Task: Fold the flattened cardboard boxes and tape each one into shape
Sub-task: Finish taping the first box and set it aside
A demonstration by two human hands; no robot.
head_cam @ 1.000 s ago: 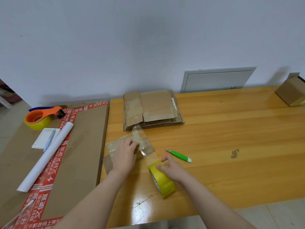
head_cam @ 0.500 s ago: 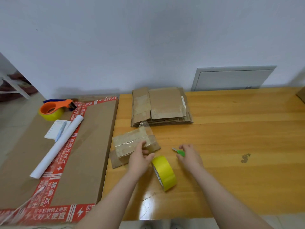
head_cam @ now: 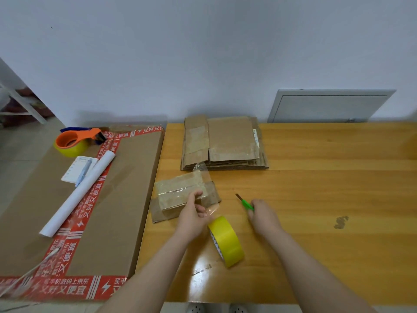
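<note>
Your left hand (head_cam: 194, 214) pinches the clear tape strip (head_cam: 211, 209) at the 5 o'clock corner of the small folded box (head_cam: 178, 195), thumb resting on its taped top. Your right hand (head_cam: 264, 216) is curled round the green cutter (head_cam: 245, 204), whose tip points to 11 o'clock. That box lies near the left edge of the surface (head_cam: 327, 177). From the box, the yellow tape roll (head_cam: 226, 241) stands on edge at 5 o'clock, the stack of flattened boxes (head_cam: 228, 143) lies at 1 o'clock, and a large carton (head_cam: 126, 188) at 9 o'clock carries an orange tape dispenser (head_cam: 75, 140) and a white paper roll (head_cam: 79, 193).

The red tape (head_cam: 56, 290) edging the big flat carton (head_cam: 126, 188) reads "又好又便宜" and "手机数码上京东", beside white lightning signs.
</note>
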